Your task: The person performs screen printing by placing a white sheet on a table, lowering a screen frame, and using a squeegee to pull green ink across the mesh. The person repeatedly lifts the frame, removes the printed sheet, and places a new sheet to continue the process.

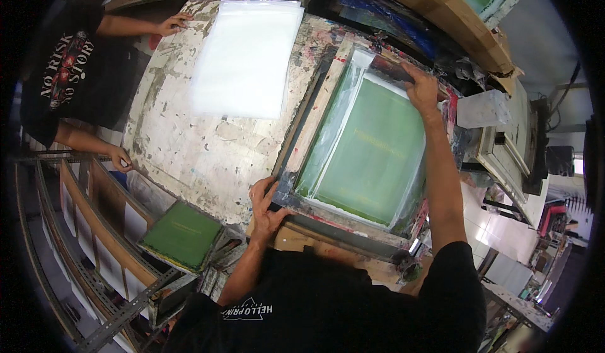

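Observation:
A wooden-framed printing screen [372, 145] with green mesh and white streaks along its sides lies at the right of the worktable [189, 145]. My left hand [263, 211] grips its near left corner, thumb and fingers closed around the edge. At the far right, my right hand [421, 91] is bent over the screen's far edge; its fingertips are partly hidden. Left of the screen rests a stack of translucent white sheets [249, 60], slightly fanned. Neither of my hands touches the sheets.
At the left, a co-worker in a black shirt rests one hand [173, 23] and the other hand [121, 159] at the table edge. A second green screen [181, 236] sits near left, beside a rack [104, 214]. A cardboard box [435, 13] and white container [483, 109] stand right.

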The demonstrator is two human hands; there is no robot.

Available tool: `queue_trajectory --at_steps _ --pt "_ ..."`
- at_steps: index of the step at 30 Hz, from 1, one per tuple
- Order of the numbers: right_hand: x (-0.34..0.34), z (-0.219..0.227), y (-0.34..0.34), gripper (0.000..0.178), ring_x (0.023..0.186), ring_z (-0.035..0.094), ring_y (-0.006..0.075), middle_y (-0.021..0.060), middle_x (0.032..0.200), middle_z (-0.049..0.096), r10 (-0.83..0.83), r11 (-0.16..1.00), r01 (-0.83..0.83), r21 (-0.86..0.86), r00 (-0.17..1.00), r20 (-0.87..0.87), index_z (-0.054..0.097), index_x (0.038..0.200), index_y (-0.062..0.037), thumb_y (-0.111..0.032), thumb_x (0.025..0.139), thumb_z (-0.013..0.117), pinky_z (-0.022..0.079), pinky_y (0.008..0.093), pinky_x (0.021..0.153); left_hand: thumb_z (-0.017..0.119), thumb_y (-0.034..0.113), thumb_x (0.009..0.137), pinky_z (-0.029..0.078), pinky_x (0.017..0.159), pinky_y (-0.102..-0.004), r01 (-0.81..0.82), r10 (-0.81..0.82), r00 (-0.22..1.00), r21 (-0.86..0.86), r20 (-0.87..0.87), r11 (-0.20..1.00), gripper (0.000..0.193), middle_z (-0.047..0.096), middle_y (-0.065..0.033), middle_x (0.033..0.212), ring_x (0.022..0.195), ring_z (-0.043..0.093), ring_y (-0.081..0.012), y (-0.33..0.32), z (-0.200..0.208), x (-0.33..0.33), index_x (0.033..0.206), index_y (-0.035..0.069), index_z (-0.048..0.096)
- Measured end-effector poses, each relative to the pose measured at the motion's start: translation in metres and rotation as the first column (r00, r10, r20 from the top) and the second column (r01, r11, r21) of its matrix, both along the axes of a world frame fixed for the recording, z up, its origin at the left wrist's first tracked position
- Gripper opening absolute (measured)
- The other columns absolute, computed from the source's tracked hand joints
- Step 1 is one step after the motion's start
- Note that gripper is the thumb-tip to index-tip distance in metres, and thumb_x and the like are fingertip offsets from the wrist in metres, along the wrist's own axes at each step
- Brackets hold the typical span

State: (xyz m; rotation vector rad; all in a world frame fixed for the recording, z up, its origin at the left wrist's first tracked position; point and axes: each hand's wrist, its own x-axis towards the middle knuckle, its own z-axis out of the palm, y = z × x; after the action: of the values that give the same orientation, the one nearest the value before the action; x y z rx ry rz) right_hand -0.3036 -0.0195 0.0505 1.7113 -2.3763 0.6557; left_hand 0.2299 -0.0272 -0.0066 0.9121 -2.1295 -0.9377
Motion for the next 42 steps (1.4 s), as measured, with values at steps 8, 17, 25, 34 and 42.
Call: queue_trajectory --at_steps 8,17,25,34,42 --pt "0.171 0.020 0.094 0.054 0.076 0.067 0.0316 0.0097 0.084 0.067 -0.060 0.996 0.059 0.069 0.998 0.017 0.070 0.126 -0.0239 -0.001 0.077 0.062 0.049 0.0460 0.065 0.094 0.028 0.056 0.042 0.098 -0.0425 -0.044 0.067 0.983 0.135 -0.169 0.990 0.080 0.069 -0.0162 0.113 0.108 0.059 -0.0322 0.011 0.006 0.000 0.123 -0.004 0.066" --pt "0.298 0.179 0.168 0.062 0.068 0.058 0.0245 0.0057 0.074 0.055 -0.004 1.000 0.004 -0.012 1.000 0.017 0.068 0.129 -0.0204 -0.031 0.069 0.080 0.045 0.0408 0.063 0.093 0.019 0.063 0.044 0.094 -0.0380 -0.090 0.113 0.919 0.076 -0.377 0.993 0.074 0.065 -0.0136 0.110 0.105 0.058 -0.0274 -0.006 0.100 -0.040 0.125 -0.009 0.064" --pt "0.185 0.289 0.111 0.064 0.080 0.074 0.0228 0.0122 0.091 0.076 0.031 0.969 -0.082 -0.233 0.977 -0.211 0.074 0.120 -0.0117 -0.048 0.068 0.086 0.057 0.0337 0.076 0.068 0.003 0.088 0.043 0.103 -0.0338 -0.059 0.150 0.610 0.144 -0.778 0.988 0.073 0.063 -0.0128 0.118 0.113 0.059 -0.0215 -0.080 0.151 -0.173 0.152 -0.007 0.035" --pt "0.121 0.366 0.057 0.043 0.065 0.064 0.0167 0.0113 0.078 0.073 0.176 0.972 -0.151 -0.182 0.975 0.135 0.078 0.099 0.0010 -0.038 0.084 0.082 0.050 0.0313 0.063 0.085 0.038 0.078 0.050 0.088 -0.0447 0.014 0.051 0.963 -0.236 0.266 0.972 0.045 0.065 -0.0075 0.118 0.099 0.062 -0.0327 -0.122 -0.014 -0.304 0.116 0.015 0.077" --pt "0.143 0.358 0.055 0.047 0.063 0.064 0.0164 0.0121 0.076 0.072 0.004 0.959 -0.063 -0.275 0.978 -0.209 0.078 0.094 0.0034 -0.041 0.081 0.084 0.051 0.0286 0.062 0.083 0.019 0.079 0.052 0.073 -0.0367 0.001 0.000 0.999 0.043 -0.033 0.999 0.015 0.070 -0.0065 0.082 0.076 0.066 -0.0270 -0.110 -0.027 -0.309 0.088 0.008 0.078"
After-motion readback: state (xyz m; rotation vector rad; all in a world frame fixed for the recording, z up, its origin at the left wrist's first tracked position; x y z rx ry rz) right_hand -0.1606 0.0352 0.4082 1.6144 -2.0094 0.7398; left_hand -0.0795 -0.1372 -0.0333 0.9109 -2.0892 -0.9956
